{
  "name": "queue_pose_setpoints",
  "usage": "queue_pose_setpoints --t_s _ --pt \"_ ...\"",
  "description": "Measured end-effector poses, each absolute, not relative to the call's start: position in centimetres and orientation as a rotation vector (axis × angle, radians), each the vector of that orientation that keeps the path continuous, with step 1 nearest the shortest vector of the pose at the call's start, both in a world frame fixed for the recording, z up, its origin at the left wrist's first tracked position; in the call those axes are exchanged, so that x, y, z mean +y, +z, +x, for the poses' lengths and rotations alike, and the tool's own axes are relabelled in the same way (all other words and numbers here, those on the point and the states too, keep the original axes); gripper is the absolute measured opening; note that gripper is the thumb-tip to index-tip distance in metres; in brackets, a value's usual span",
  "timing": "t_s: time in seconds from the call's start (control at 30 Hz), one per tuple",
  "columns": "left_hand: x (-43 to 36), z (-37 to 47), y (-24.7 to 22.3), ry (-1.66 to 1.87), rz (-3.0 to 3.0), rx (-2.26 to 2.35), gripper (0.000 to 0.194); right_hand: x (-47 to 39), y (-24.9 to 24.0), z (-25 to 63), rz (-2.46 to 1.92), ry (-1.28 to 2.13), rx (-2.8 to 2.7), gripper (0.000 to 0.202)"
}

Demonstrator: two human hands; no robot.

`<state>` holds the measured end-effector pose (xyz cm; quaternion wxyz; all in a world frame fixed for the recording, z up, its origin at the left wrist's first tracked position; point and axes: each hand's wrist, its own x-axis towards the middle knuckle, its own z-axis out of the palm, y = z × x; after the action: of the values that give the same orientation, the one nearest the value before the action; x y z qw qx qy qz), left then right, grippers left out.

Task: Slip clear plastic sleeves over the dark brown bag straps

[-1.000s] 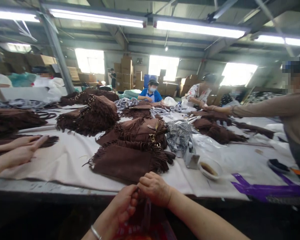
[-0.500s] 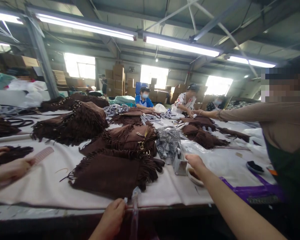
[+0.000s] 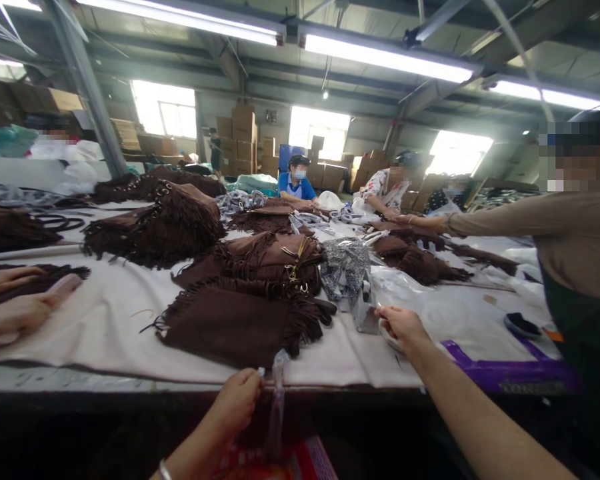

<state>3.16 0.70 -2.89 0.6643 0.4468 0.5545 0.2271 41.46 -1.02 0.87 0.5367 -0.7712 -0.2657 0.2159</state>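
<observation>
At the table's front edge, my left hand (image 3: pixel 241 401) is closed in a pinch on a small whitish tip, too small to name. Right beside it a strip wrapped in clear plastic (image 3: pixel 278 393) hangs over the edge. My right hand (image 3: pixel 404 328) reaches forward, its fingers closed by a grey tape dispenser (image 3: pixel 365 316) and over a pale ring-shaped roll (image 3: pixel 391 339); what they pinch is hidden. Between my hands, a dark brown fringed bag (image 3: pixel 225 320) lies flat. Behind it rests another brown fringed bag (image 3: pixel 265 257) with gold clasps.
Black-and-white patterned material (image 3: pixel 345 267) lies behind the dispenser. A purple frame-like object (image 3: pixel 505 373) sits at right. Several brown bags (image 3: pixel 155 223) spread farther back. At left, another person's hands (image 3: pixel 17 313) hold a pink comb (image 3: pixel 63 290). A co-worker (image 3: pixel 570 247) stands at right, arm stretched across.
The view has tilted down and shifted a little left. Both my hands keep nearly the same places on the table. The other person's comb has moved onto the dark fringe at left.
</observation>
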Motion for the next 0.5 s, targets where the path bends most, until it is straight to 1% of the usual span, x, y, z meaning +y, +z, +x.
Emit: queue_pose_setpoints --t_s 0.1,0.2,0.27,0.33,0.5 --pt "0.7 3.1 -3.3 0.521 1.015 1.245 0.025 -1.8 -0.2 40.6 -1.949 0.521 -0.652 0.019" --pt "0.8 3.0 -4.3 0.55 1.074 1.259 0.027 -1.4 -0.3 40.6 -2.074 0.431 -0.722 0.018" --pt "0.9 2.8 -4.6 0.563 1.156 1.299 0.029 -1.0 0.2 41.1 -2.162 0.353 -0.812 0.013" --pt "0.7 2.7 -4.5 0.566 1.304 1.359 0.029 -0.9 1.2 41.7 -2.245 0.285 -0.931 0.008" --pt "-0.4 2.1 -3.2 0.589 1.822 1.459 0.028 -1.9 2.5 40.6 -2.385 0.216 -1.246 0.01"
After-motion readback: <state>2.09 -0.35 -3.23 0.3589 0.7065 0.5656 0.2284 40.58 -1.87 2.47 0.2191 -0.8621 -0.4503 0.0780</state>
